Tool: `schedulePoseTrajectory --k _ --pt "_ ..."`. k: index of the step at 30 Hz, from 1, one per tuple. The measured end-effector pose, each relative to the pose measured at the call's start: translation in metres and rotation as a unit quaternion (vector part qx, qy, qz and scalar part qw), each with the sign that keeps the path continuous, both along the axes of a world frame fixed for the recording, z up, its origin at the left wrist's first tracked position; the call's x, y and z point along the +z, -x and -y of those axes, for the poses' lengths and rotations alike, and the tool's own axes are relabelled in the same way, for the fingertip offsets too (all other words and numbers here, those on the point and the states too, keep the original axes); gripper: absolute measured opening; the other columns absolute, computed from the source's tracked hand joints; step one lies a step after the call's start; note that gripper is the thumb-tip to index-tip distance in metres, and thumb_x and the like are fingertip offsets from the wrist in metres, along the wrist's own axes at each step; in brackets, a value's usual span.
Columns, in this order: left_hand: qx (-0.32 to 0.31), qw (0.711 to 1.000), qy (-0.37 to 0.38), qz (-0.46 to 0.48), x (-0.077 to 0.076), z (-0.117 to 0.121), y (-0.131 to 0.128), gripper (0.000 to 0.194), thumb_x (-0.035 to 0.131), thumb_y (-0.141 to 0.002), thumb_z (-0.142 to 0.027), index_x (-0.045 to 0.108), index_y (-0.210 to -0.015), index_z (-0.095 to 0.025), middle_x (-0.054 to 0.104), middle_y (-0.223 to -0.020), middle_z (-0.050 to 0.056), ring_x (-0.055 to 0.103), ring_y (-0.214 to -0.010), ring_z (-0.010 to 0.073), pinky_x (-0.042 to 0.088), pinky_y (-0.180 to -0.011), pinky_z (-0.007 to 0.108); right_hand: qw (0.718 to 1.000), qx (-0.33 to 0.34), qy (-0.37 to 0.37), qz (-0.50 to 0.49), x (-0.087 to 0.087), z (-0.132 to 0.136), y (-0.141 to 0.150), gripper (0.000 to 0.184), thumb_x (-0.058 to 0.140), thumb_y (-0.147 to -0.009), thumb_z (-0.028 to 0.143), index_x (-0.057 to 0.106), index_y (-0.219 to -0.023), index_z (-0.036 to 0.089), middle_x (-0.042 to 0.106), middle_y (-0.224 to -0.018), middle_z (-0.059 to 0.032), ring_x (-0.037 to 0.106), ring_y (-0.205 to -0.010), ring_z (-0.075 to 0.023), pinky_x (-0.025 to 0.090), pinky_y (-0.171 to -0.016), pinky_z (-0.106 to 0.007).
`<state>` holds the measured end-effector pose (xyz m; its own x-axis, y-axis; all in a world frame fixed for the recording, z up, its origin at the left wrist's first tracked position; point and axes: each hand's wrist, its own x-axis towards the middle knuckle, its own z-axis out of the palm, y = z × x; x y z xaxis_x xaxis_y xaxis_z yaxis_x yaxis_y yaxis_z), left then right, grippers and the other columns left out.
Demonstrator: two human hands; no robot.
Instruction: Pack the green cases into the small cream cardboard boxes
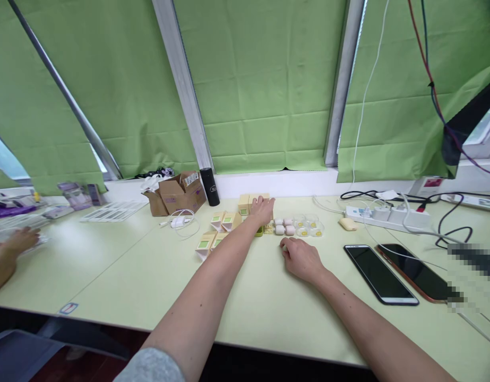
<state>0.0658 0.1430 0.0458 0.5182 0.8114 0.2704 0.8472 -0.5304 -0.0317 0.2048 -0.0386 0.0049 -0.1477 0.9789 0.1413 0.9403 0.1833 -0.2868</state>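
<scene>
My left hand [263, 209] reaches to the back of the table. Its fingers are spread over a row of small cream boxes [245, 201], touching the one beneath them. More cream boxes with green labels [205, 241] lie tilted by my left forearm. A green item [259, 232] shows partly below my left wrist. My right hand [302, 260] rests on the table with its fingers curled in; what they hold, if anything, is hidden. Just beyond it are small pale pink jars [284, 226], clear round containers with yellow spots [308, 225] and tiny yellowish pieces [269, 228].
Two phones [380, 275] lie at right, near a power strip [388, 215] with tangled cables. A beige object [347, 224] sits before the strip. Back left are an open cardboard box [181, 194], a black cylinder [209, 187] and a white charger [178, 222]. Another person's hand [22, 241] is far left.
</scene>
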Motion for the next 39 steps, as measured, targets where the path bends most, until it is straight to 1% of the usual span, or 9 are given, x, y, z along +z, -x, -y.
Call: schedulePoseTrajectory --k 3,5,10,12,15,21,26,33,39 --pt "0.004 1.000 -0.009 0.007 -0.003 0.005 0.000 0.077 0.065 -0.071 0.002 0.047 -0.144 -0.016 0.049 -0.152 0.023 0.039 -0.143 0.0404 0.026 -0.117 0.056 1.000 0.002 0.000 0.002 0.001 0.001 0.000 0.022 0.054 -0.096 0.018 0.064 -0.116 0.023 0.072 -0.119 -0.0120 0.065 -0.110 -0.0273 0.040 -0.071 -0.031" --pt "0.004 1.000 -0.013 0.014 -0.004 0.011 -0.001 0.073 0.065 -0.073 0.000 0.048 -0.142 -0.017 0.045 -0.154 0.023 0.038 -0.145 0.0396 0.028 -0.117 0.053 1.000 0.004 -0.001 0.005 0.001 0.001 0.000 0.023 0.053 -0.096 0.018 0.063 -0.116 0.022 0.072 -0.119 -0.0121 0.065 -0.111 -0.0277 0.040 -0.071 -0.031" --pt "0.031 0.999 0.007 0.017 -0.009 0.029 -0.008 0.055 0.065 -0.077 -0.006 0.054 -0.131 -0.011 0.051 -0.141 0.026 0.059 -0.123 0.0374 0.045 -0.103 0.047 1.000 0.003 -0.003 0.014 0.002 0.002 0.002 0.022 0.052 -0.097 0.019 0.063 -0.116 0.022 0.072 -0.118 -0.0130 0.066 -0.110 -0.0288 0.040 -0.070 -0.032" --pt "0.038 0.999 0.020 0.014 -0.012 0.035 -0.011 0.052 0.067 -0.076 -0.009 0.056 -0.127 -0.009 0.054 -0.136 0.026 0.062 -0.117 0.0367 0.049 -0.098 0.045 1.000 0.005 -0.002 0.017 0.002 0.002 0.002 0.022 0.052 -0.097 0.019 0.063 -0.116 0.022 0.072 -0.118 -0.0127 0.066 -0.110 -0.0286 0.040 -0.071 -0.032" --pt "0.049 0.998 0.035 0.013 -0.014 0.038 -0.016 0.055 0.069 -0.075 -0.012 0.055 -0.128 -0.008 0.055 -0.135 0.025 0.062 -0.119 0.0368 0.052 -0.096 0.043 1.000 0.005 0.002 0.021 0.003 0.003 0.002 0.022 0.052 -0.097 0.019 0.063 -0.116 0.022 0.072 -0.118 -0.0122 0.066 -0.109 -0.0278 0.041 -0.072 -0.031" --pt "0.079 0.995 0.056 0.025 -0.015 0.032 -0.020 0.058 0.067 -0.077 -0.016 0.051 -0.133 -0.010 0.053 -0.142 0.023 0.057 -0.129 0.0339 0.051 -0.102 0.040 1.000 0.004 0.005 0.026 0.004 0.003 0.003 0.024 0.051 -0.098 0.021 0.062 -0.119 0.021 0.071 -0.121 -0.0118 0.065 -0.112 -0.0271 0.040 -0.071 -0.031" --pt "0.090 0.992 0.076 0.039 -0.016 0.023 -0.021 0.059 0.065 -0.079 -0.017 0.050 -0.136 -0.010 0.049 -0.148 0.024 0.053 -0.134 0.0350 0.050 -0.105 0.041 1.000 0.004 0.005 0.028 0.003 0.002 0.002 0.024 0.052 -0.097 0.020 0.062 -0.119 0.022 0.071 -0.121 -0.0123 0.065 -0.112 -0.0277 0.041 -0.072 -0.032" --pt "0.092 0.989 0.098 0.059 -0.013 0.013 -0.018 0.049 0.054 -0.090 -0.022 0.051 -0.137 -0.008 0.049 -0.150 0.026 0.052 -0.134 0.0345 0.046 -0.107 0.044 1.000 0.007 0.002 0.026 0.003 0.002 0.002 0.023 0.052 -0.098 0.020 0.062 -0.118 0.023 0.071 -0.120 -0.0107 0.066 -0.112 -0.0269 0.040 -0.072 -0.031" --pt "0.094 0.987 0.110 0.070 -0.012 0.010 -0.017 0.049 0.050 -0.094 -0.026 0.049 -0.139 -0.007 0.047 -0.152 0.027 0.051 -0.136 0.0356 0.045 -0.107 0.046 1.000 0.005 0.005 0.029 0.003 0.002 0.002 0.022 0.052 -0.098 0.021 0.062 -0.118 0.023 0.071 -0.120 -0.0111 0.065 -0.113 -0.0267 0.041 -0.074 -0.031"
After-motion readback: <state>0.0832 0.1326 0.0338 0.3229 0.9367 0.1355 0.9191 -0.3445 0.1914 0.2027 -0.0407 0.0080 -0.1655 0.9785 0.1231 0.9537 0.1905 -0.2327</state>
